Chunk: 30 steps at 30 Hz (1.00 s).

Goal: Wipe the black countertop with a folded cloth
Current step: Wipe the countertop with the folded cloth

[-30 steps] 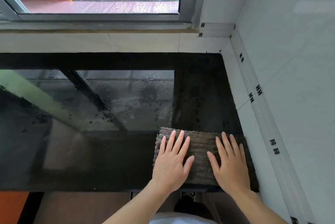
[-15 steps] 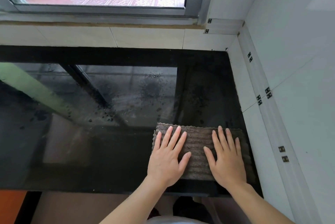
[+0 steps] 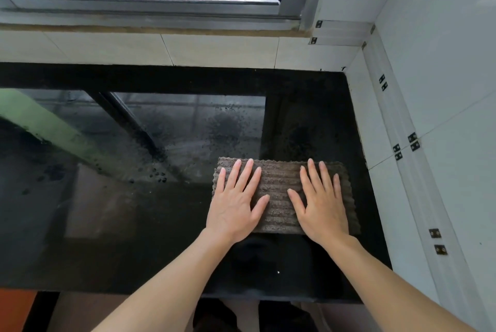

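A folded grey-brown ribbed cloth (image 3: 279,192) lies flat on the glossy black countertop (image 3: 134,224), near its right end. My left hand (image 3: 236,202) presses on the cloth's left half with straight, spread fingers. My right hand (image 3: 322,202) presses flat on the right half in the same way. Dark specks and grit (image 3: 225,127) dot the counter just beyond the cloth and to its left.
A white tiled wall (image 3: 429,116) with small metal clips borders the counter on the right. A tiled ledge (image 3: 188,49) and a window frame (image 3: 150,9) run along the back. The counter's front edge (image 3: 161,291) lies close to my body.
Both hands have pushed the cloth away from me, from the counter's front edge toward the speckled patch further back.
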Available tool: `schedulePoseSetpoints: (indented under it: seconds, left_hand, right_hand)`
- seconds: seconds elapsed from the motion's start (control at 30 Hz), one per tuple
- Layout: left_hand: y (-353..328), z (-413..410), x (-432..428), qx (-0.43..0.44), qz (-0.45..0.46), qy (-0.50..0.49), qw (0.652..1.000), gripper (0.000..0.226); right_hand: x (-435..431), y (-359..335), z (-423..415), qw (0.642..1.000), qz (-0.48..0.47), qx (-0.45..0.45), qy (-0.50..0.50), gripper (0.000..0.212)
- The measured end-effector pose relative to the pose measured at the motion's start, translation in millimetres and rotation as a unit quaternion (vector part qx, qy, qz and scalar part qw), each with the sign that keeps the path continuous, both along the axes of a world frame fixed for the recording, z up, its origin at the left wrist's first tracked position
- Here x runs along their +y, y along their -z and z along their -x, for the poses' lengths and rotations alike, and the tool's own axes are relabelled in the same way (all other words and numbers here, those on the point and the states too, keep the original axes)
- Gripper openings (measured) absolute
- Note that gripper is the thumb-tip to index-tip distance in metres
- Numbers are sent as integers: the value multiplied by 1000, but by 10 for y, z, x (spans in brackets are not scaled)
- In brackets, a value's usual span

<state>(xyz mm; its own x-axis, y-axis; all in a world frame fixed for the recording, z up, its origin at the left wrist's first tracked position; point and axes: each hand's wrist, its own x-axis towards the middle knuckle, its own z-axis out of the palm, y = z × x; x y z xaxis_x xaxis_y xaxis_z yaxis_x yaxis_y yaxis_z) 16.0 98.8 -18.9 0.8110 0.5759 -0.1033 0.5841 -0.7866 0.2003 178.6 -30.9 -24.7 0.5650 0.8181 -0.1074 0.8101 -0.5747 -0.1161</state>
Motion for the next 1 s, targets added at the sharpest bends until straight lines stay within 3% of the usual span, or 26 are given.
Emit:
schedulePoseSetpoints:
  seconds: [0.5,1.0]
  left_hand:
    - [24,316,-309,-6,19,31,999,61]
    - [31,-242,419,-3,17,25,1000,62]
  right_hand:
    - [-394,4,274,1000,-4,18,-15,67]
    - [316,65,-290,1000,18,4,-21,67]
